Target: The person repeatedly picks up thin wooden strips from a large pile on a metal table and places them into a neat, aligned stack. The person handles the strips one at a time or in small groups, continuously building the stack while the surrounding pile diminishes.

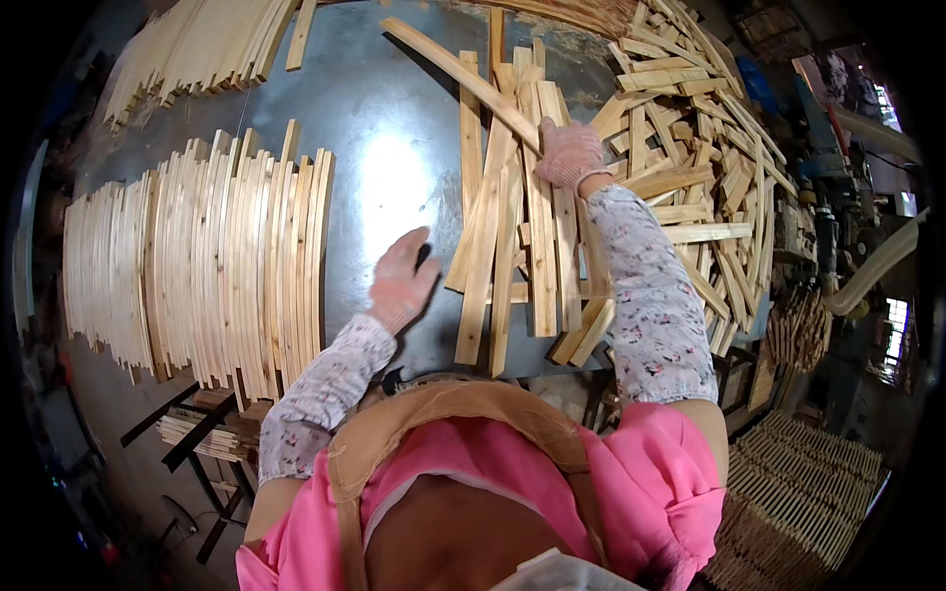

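Note:
Both my hands wear pale pink knit gloves. My right hand (572, 155) is closed on the near end of a wooden strip (463, 76), which slants away to the far left above the metal table (374, 118). Under and beside it lie loose wooden strips (483, 246), crossing each other at several angles. My left hand (402, 283) is over the bare metal between these strips and the row at the left. Its fingers point forward, the thumb stands apart, and nothing is in it.
A tight row of strips (236, 256) lies side by side at the left, with another row (202, 44) at the far left. A tangled heap of short pieces (690, 148) covers the right side. Stacked wood (798, 497) stands at the lower right.

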Available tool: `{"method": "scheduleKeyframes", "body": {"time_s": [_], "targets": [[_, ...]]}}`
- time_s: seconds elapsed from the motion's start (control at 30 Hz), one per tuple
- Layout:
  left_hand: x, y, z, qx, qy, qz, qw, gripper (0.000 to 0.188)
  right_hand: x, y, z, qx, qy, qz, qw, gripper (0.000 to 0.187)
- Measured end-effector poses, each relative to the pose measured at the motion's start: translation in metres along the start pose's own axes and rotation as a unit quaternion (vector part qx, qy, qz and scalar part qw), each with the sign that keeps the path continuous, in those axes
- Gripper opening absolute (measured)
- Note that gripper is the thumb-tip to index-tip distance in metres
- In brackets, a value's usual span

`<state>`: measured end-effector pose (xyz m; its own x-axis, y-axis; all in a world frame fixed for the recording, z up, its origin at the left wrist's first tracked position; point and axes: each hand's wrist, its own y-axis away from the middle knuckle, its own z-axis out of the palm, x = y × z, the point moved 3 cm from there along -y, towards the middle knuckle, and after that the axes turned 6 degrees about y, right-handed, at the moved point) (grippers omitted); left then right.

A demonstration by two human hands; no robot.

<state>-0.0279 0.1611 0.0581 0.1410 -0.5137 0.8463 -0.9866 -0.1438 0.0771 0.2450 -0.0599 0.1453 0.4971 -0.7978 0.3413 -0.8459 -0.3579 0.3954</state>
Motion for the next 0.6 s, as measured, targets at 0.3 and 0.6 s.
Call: {"method": "scheduleKeyframes", "body": {"time_s": [0.3,0.6], "targets": [[0.033,-0.043,0.093,-0.019,-0.048,-0.016,0.999,0.076,-0.026,0.054,0.113,0.062,-0.597,-0.023,0.8,0.054],[0.028,0.002,0.107,-0.083,-0.082,-0.169,0.979,0.113,0.15,-0.068,-0.008,0.194,-0.564,0.143,0.79,0.042]]}}
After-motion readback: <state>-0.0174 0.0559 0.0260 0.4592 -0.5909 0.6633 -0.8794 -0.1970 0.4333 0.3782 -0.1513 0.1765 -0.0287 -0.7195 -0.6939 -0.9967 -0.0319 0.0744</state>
